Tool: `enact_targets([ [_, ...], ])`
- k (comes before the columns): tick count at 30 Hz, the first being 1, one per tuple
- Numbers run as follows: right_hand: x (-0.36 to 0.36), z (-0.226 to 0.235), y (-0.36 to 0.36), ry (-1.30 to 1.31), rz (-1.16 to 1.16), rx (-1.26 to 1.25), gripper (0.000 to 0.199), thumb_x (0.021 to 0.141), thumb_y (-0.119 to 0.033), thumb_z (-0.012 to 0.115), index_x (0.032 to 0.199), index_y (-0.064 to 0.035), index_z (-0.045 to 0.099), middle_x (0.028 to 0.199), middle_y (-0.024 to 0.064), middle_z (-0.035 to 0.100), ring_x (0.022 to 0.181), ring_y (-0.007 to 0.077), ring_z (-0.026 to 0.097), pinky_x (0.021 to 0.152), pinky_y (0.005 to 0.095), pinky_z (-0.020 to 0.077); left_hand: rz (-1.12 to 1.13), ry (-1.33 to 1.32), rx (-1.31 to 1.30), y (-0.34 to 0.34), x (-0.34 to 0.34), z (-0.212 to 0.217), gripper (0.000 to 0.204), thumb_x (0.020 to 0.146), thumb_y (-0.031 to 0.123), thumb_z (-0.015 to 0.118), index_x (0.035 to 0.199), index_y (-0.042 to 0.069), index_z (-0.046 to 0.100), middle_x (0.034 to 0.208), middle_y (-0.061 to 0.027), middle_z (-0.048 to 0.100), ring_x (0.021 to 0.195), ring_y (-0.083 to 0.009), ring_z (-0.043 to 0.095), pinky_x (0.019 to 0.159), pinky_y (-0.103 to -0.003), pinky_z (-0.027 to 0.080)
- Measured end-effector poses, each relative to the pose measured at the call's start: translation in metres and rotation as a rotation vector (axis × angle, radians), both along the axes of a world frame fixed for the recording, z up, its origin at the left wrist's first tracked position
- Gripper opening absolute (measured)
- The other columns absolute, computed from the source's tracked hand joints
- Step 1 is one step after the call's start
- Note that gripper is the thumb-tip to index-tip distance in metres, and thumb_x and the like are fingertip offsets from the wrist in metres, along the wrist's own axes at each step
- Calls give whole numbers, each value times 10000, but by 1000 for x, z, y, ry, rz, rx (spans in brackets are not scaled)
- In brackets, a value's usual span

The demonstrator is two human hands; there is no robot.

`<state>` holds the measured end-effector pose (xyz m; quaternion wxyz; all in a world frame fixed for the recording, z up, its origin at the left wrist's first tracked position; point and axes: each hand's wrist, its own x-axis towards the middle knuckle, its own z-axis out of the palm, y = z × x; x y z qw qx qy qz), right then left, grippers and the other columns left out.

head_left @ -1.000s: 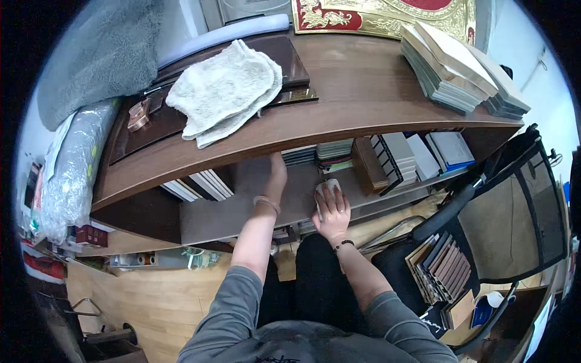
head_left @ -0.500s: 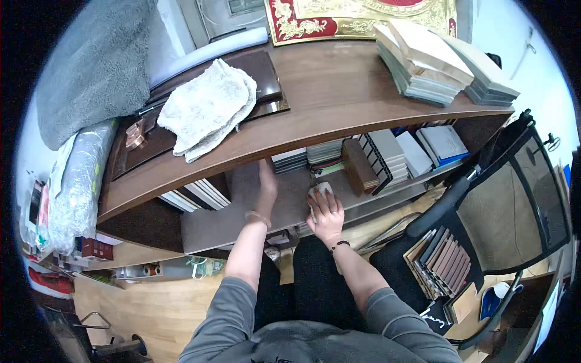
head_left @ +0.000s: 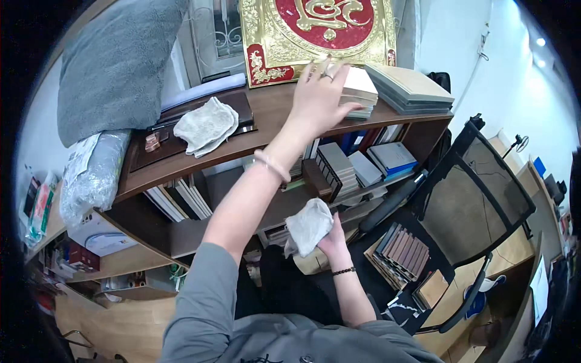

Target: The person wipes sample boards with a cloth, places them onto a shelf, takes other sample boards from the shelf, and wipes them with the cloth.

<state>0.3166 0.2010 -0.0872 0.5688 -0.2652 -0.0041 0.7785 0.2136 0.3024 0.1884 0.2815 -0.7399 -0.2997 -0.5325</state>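
Observation:
My left hand [head_left: 319,95] reaches out over the cabinet top [head_left: 275,103], its fingers spread and holding nothing. It is at the left side of a stack of pale boards [head_left: 361,91], partly covering it; whether it touches the boards I cannot tell. Lower down, in front of the shelf, my right hand [head_left: 334,239] grips a whitish cleaning cloth [head_left: 310,224], which hides most of its fingers. A second stack of boards [head_left: 414,91] lies to the right of the first. Behind them leans a gold and red framed panel [head_left: 318,36].
Folded white cloths [head_left: 206,126] lie on a dark glossy panel at the left. Books and sample blocks [head_left: 336,166] fill the shelf below. A black mesh chair [head_left: 478,193] stands at the right, with sample boards [head_left: 399,254] on its seat. A plastic-wrapped roll [head_left: 97,175] is far left.
My left hand has come out of the shelf and gone up to the boards on top. My right hand has lifted the cloth off the shelf surface. The view has tilted up and shifted right.

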Motion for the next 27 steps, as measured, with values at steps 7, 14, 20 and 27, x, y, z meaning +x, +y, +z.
enact_targets([
  [7,68,1,-35,408,13,130,463,991,-335,278,1326,-38,394,1362,161,421,1245,326,413,1042,468,338,102,267,-486,20,5,-4,527,785,363,659,1222,99,532,1237,-147,540,1171,-299,486,1021,-420,323],
  [14,55,13,-41,290,-10,188,421,986,-292,307,1290,-31,438,1318,149,475,1217,313,451,1033,473,351,36,58,-193,5,12,-15,613,788,336,660,1315,103,451,1314,-204,455,1170,-354,477,1019,-414,338],
  [20,64,62,-52,257,-76,281,381,982,-225,337,1285,-19,443,1301,147,491,1196,296,475,1031,449,361,-103,-238,-579,-58,-10,-40,672,778,284,668,1336,32,391,1335,-222,427,1224,-338,429,1013,-399,341],
  [27,11,165,-64,-432,66,609,371,941,-242,484,1238,-20,484,1173,117,569,1061,233,563,923,353,446,-924,-1097,-1548,-191,-35,-157,440,839,181,665,1199,-17,506,1097,-80,593,1013,-145,560,877,-277,442],
])
